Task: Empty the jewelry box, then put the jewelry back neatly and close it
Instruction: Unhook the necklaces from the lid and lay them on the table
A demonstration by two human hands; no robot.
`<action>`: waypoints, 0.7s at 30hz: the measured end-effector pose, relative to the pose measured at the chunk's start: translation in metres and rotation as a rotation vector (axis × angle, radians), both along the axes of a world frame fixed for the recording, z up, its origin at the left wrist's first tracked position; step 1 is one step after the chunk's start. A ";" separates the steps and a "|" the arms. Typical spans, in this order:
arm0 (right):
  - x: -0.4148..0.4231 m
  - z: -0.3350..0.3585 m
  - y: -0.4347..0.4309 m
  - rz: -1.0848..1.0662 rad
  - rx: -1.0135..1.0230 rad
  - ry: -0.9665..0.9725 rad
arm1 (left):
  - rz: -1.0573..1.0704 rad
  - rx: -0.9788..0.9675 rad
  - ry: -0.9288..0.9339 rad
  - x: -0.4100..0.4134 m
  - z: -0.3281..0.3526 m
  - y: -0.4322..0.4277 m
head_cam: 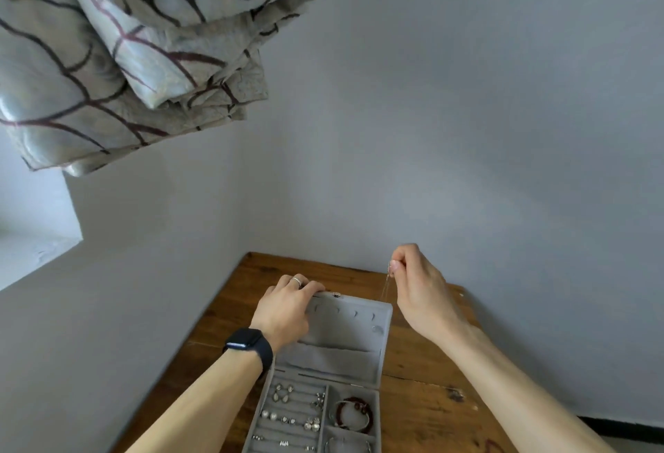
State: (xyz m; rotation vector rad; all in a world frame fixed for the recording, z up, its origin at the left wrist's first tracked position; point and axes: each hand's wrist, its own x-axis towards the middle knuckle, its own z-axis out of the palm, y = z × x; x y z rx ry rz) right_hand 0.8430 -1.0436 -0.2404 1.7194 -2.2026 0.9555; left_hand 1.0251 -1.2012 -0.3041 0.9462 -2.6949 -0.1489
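A grey jewelry box (384, 348) lies open on the wooden table (424, 406), its lid tipped back. My left hand (287, 305) grips the lid's top left edge, fingers curled over it. My right hand (416, 280) is raised to the right of the lid and pinches a thin silver necklace chain (385, 289) that hangs down beside the lid's corner. The box's base holds several earrings (291, 409) in ring rolls on the left, a dark red bracelet (354, 413) in a right compartment and a silver bangle (346, 445) below it.
The table stands in a corner against grey walls. A patterned curtain (125, 50) hangs at the upper left above a window ledge (36, 255). Bare wood shows to the right of the box. A dark watch (248, 343) sits on my left wrist.
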 end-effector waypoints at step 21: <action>0.079 0.038 0.134 0.163 0.270 -0.130 | -0.409 0.551 0.419 0.042 0.068 0.153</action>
